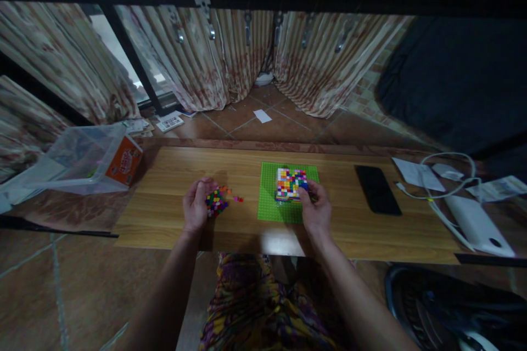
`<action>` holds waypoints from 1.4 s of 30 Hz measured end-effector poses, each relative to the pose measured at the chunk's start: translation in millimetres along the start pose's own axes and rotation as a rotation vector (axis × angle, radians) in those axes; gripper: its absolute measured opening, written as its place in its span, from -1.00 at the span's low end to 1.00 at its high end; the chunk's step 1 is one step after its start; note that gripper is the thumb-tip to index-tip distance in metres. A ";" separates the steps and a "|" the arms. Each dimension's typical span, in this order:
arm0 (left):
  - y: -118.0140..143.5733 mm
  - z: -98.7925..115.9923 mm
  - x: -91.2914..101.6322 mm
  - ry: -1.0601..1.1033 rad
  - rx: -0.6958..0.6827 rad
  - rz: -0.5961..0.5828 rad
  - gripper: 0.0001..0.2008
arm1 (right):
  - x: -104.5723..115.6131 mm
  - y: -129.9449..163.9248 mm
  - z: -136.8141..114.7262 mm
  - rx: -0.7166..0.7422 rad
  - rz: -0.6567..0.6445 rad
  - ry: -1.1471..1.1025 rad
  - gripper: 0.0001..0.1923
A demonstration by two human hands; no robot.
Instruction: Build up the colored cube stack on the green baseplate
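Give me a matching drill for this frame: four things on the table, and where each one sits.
Things:
1. green baseplate
2. black phone
3. clear plastic bin
4. loose coloured bricks

Places:
A. in the cupped left hand
B. far left, past the table's end
C. right of the right hand
D. under the multicoloured brick block

Pairs: 1-D, 2-C, 3-B, 4-A

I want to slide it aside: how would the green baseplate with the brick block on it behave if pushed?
The baseplate looks thin and flat, so it would probably slide on the smooth table rather than tip. The block seems pressed onto it and likely moves along. The right hand touches the block.
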State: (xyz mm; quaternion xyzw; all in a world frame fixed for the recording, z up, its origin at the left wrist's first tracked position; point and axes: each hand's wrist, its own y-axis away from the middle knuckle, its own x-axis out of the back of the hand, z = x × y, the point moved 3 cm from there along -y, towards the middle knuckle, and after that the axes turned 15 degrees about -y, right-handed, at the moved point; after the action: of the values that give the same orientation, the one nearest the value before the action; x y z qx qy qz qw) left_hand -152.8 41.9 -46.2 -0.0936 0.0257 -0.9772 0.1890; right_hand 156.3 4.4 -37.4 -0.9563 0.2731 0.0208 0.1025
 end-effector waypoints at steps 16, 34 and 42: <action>2.9 1.3 -0.2 0.090 0.018 -0.016 -0.57 | -10.8 39.7 -46.0 0.153 -0.111 0.063 -0.78; 5.3 2.3 2.4 0.191 0.081 -0.027 -0.50 | -157.7 108.3 -18.7 0.496 -0.919 0.402 -0.86; 5.0 4.1 2.9 0.165 0.085 -0.030 -0.52 | -164.9 109.5 -12.4 0.520 -0.912 0.488 -0.86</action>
State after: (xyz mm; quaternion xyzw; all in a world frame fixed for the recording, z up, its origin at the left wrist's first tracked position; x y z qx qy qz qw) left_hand -152.8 36.1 -42.1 -0.0053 -0.0018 -0.9845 0.1753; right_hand -41.7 -3.6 -29.7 -0.8979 -0.1547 -0.3143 0.2666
